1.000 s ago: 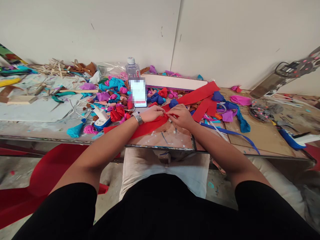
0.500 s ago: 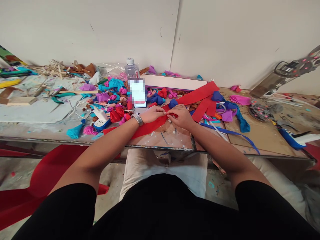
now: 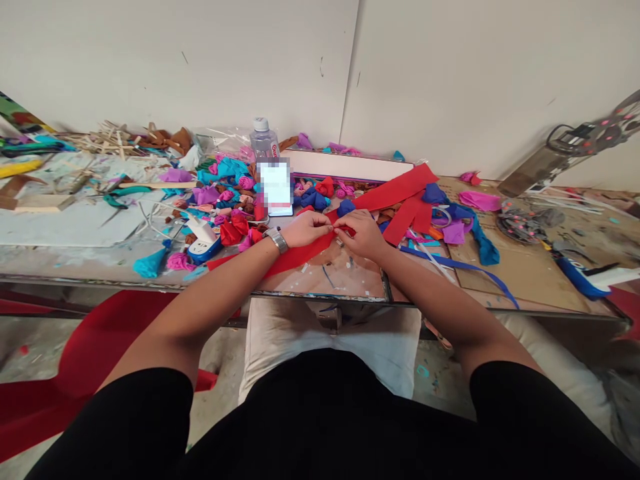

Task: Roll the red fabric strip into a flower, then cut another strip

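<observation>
Both hands meet over the counter (image 3: 350, 283), fingertips touching or nearly so, right where the red material (image 3: 347, 231) is bunched. No gap worth calling to either side: left hand (image 3: 306, 231) comes in from the left, right hand (image 3: 364, 235) from the right, so neither is clearly nearer. Key relation: the wide red strip (image 3: 295, 257) runs under the left hand and forearm, long axis slanting from near-left up toward far-right, roughly along the line of the left forearm. A long red band (image 3: 395, 190) carries on that slant beyond the right hand; can't tell if it's the same piece, the join is behind the hands. A shorter red piece (image 3: 411, 217) lies just to the right of that, angled across below it. Fingers: thumb and index pinched together on each hand, practically no spread, the rest loosely curled. Looks like both have a nip of the red material between them, a patch of it showing inside the right hand's curl; the exact bit at the tips is too small to make out. Around it: blue crumpled piece (image 3: 345, 208) just behind the fingers, lit phone (image 3: 277, 183) propped beyond the left hand, plastic bottle (image 3: 263, 141) behind that, blue ribbon (image 3: 470, 265) trailing over the counter to the right of the right hand.
</observation>
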The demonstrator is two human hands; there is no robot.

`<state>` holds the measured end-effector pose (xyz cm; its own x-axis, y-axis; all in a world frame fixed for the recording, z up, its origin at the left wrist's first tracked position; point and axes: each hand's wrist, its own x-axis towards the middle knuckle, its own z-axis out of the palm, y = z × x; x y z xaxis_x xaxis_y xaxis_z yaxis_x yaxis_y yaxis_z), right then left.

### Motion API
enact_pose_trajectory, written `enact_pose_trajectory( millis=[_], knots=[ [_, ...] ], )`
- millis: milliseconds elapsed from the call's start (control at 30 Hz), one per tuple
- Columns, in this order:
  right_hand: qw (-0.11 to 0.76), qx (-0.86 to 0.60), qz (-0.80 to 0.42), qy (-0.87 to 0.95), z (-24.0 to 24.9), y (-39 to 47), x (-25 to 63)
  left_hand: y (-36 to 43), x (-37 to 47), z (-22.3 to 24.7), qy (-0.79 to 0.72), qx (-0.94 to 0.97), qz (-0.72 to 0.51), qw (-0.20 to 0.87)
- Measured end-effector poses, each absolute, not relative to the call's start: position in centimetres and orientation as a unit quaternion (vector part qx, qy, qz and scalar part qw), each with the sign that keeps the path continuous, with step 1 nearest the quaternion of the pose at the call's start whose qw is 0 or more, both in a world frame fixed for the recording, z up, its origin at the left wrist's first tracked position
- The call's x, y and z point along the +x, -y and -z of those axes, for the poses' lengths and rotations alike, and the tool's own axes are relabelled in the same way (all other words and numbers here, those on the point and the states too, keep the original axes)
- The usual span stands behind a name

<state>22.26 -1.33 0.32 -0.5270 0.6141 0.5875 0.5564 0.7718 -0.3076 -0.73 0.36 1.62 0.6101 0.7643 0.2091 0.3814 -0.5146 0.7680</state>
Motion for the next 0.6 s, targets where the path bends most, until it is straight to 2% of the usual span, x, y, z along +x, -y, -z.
enact_pose_trajectory(
  millis=[600],
  knots=[
    [0.348,-0.348,-0.065,0.868,-0.37,1.30,22.41,-0.17,-0.93,-1.28,-0.356,0.832,-0.317,0.283]
  ],
)
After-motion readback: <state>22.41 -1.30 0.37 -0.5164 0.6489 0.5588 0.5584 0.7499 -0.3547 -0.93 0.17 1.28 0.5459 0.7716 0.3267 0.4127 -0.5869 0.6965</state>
